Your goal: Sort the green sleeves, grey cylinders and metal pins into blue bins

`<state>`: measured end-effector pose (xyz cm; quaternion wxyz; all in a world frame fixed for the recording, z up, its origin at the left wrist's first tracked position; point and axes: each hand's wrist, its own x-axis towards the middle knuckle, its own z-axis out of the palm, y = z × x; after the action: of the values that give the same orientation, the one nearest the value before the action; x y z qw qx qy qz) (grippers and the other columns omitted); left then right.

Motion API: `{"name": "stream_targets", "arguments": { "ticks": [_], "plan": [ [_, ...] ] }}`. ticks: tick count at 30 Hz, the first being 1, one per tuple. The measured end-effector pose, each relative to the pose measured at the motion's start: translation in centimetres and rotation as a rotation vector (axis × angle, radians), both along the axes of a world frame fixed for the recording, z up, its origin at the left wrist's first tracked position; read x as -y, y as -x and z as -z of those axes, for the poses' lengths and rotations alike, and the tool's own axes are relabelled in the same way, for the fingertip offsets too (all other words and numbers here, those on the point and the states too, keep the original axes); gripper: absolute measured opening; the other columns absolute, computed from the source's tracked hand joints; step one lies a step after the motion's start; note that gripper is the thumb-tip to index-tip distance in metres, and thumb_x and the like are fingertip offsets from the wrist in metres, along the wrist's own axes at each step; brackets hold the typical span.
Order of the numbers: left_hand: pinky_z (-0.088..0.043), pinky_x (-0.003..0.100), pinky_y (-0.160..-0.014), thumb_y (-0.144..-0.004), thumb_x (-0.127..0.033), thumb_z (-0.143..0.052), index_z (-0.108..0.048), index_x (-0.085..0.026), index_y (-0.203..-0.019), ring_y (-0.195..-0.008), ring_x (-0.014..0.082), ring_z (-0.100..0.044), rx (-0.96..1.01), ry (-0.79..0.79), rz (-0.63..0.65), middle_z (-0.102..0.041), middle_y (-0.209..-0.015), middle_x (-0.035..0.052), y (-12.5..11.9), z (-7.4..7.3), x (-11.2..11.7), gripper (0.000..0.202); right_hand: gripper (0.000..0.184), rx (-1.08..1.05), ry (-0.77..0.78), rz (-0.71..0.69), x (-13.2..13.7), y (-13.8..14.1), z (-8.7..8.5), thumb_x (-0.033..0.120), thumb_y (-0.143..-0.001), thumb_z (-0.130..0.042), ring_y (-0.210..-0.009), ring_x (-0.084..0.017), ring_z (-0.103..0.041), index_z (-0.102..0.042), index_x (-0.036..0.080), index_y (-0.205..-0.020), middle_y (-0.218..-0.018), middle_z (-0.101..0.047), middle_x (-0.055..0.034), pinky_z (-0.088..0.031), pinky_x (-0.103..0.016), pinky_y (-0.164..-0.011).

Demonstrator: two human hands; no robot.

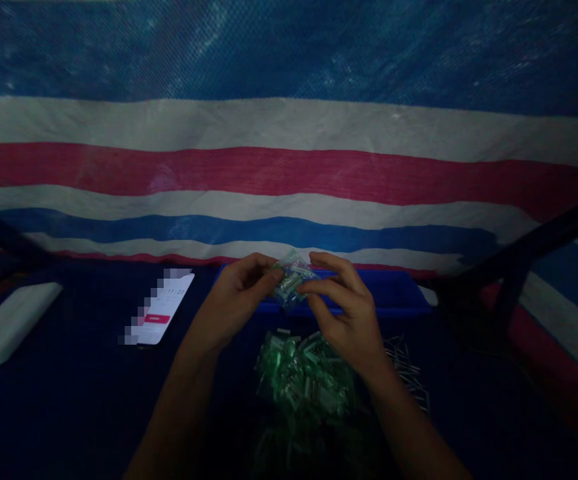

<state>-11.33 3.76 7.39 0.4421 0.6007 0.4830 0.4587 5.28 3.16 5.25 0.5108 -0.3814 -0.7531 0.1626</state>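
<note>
Between my hands is a small clear plastic bag (293, 277) with short pale pieces inside; their exact kind is too dim to tell. My left hand (241, 290) pinches the bag's left side between thumb and fingers. On the other side, my right hand (343, 303) has its fingertips at the bag's right edge, with the index finger raised apart. Below the hands lies a heap of similar clear, greenish-looking bags (303, 373) with small pieces in them. Partly behind my right forearm are several loose thin metal rods or nails (409, 377).
A blue plastic tray (399, 293) stands just behind my hands. To the left lie a lit phone (161, 310) and a white oblong object (13, 323) on the dark blue surface (83, 400). Striped sheeting (289, 173) hangs behind, with dark bars (543, 237) at the right.
</note>
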Motion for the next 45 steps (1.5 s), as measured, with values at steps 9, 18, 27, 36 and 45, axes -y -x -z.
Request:
{"name": "stream_targets", "arguments": {
  "ticks": [9, 18, 27, 36, 45],
  "plan": [
    [-0.047, 0.029, -0.064, -0.078, -0.026, -0.055, -0.062, -0.019, -0.081, -0.071, 0.0178, -0.062, -0.610, -0.207, -0.236, -0.067, -0.079, 0.0024, 2.5, 1.1, -1.3, 0.010, 0.013, -0.050, 0.158, 0.058, -1.3, -0.9, 0.1, 0.018, -0.081, -0.052, -0.096, -0.017, -0.054, -0.062, 0.024, -0.088, -0.100, -0.055, -0.0041, -0.047, -0.035, -0.076],
    [-0.046, 0.034, -0.075, -0.076, -0.020, -0.053, -0.062, -0.020, -0.079, -0.084, 0.0216, -0.059, -0.920, -0.268, -0.241, -0.064, -0.085, 0.0051, 2.7, 5.2, -3.6, 0.009, 0.018, 0.215, 0.342, -0.191, -0.5, -1.0, -0.5, 0.026, -0.083, -0.052, -0.088, -0.015, -0.057, -0.060, 0.022, -0.099, -0.094, -0.062, -0.0023, -0.045, -0.031, -0.078],
    [-0.043, 0.039, -0.084, -0.081, -0.025, -0.048, -0.060, -0.018, -0.092, -0.091, 0.0223, -0.059, -0.874, -0.244, -0.097, -0.065, -0.096, 0.0070, 2.6, 5.6, -3.5, 0.018, 0.050, 0.739, 0.386, -0.375, 0.7, 0.9, 2.8, 0.036, -0.075, -0.063, -0.103, -0.027, -0.052, -0.050, 0.016, -0.119, -0.108, -0.060, -0.0118, -0.042, -0.042, -0.088],
    [-0.046, 0.035, -0.080, -0.083, -0.025, -0.044, -0.059, -0.017, -0.094, -0.088, 0.0196, -0.061, -0.766, -0.274, -0.025, -0.066, -0.094, 0.0068, 2.3, 3.7, -2.5, 0.021, 0.038, 0.796, 0.387, -0.444, -0.2, 1.6, 4.8, 0.019, -0.075, -0.060, -0.098, -0.022, -0.055, -0.051, 0.014, -0.112, -0.106, -0.060, -0.0113, -0.043, -0.032, -0.081],
    [-0.046, 0.033, -0.078, -0.085, -0.026, -0.042, -0.059, -0.019, -0.098, -0.088, 0.0184, -0.061, -0.766, -0.253, 0.104, -0.066, -0.097, 0.0057, 1.8, 3.5, -2.1, 0.023, 0.016, 0.683, 0.440, -0.407, -1.4, 0.4, 4.1, 0.012, -0.077, -0.051, -0.063, -0.012, -0.056, -0.058, 0.018, -0.090, -0.069, -0.063, -0.0006, -0.034, -0.022, -0.055]
  ]
}}
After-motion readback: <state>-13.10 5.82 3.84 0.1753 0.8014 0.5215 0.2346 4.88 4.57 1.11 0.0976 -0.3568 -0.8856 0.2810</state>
